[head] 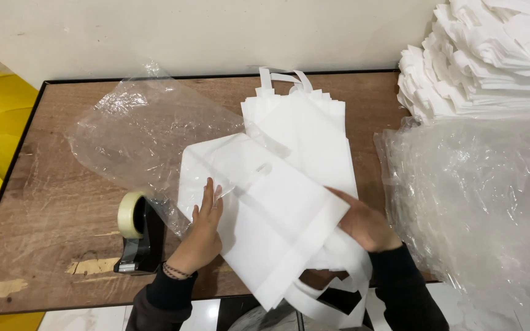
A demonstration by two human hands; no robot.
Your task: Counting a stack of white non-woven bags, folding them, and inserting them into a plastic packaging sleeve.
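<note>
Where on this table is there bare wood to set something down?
Bare table lies left of the tape dispenser and below the clear bag, and in a strip behind the white bags by the wall. The right side is crowded: plastic heap, bag stack. Both hands, left and right, press the folded bag.

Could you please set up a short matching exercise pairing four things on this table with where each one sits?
Things:
1. tape dispenser
2. clear plastic bag
3. stack of white bags
4. folded white bag

Places:
A. top right corner, piled high
B. under both hands, at the table's front edge
C. just left of the left hand
D. spread flat on the table's left half, behind the dispenser

Pairs: 1-C, 2-D, 3-A, 4-B. The right hand grips the folded white bag's right side.
</note>
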